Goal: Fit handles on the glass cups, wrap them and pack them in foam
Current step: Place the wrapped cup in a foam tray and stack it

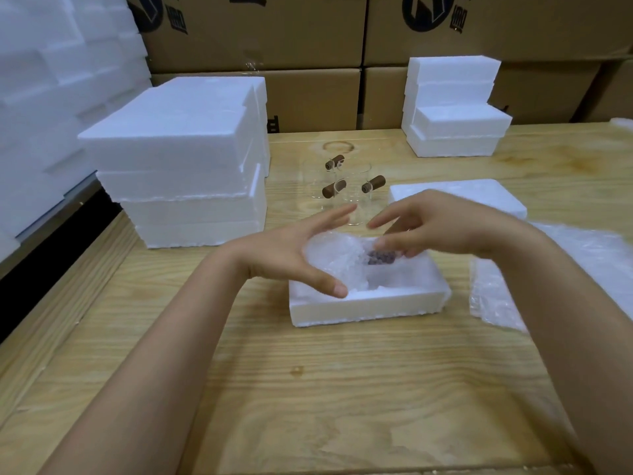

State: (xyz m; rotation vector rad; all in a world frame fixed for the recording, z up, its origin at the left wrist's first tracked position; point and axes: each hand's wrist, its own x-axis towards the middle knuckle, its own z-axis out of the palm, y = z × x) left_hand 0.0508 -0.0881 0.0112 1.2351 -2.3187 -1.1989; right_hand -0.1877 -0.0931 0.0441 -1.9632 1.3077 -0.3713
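- The wrapped cup (352,265) lies in the hollow of the foam tray (370,305), directly under the fingertips of both hands. Its brown handle (382,259) shows dimly through the bubble wrap.
- The left hand (284,255) is spread wide, fingers (337,214) straight and reaching over the tray's far-left corner. The thumb (337,289) comes down at the tray's near-left rim. It grips nothing.
- The right hand (442,224) hovers over the tray's far-right part, index finger (383,221) stretched toward the left fingertips, with a small gap between them. Its lower fingers bend down onto the wrap above the handle. They are blurred, so I cannot tell whether they pinch the wrap or only touch it.
- Just beyond the two sets of fingertips stand three bare glass cups (346,188), upright, each with a brown handle clipped on.
- Beyond the right knuckles lies a flat foam lid (459,197); beside the right wrist, loose bubble wrap sheets (582,262) are spread on the table (308,389).
- Well to the left of the left fingers is a tall foam stack (178,159). A smaller foam stack (452,108) stands far past the right hand.
- Cardboard boxes (308,39) line the back, and a wall of foam blocks (51,80) fills the far left.
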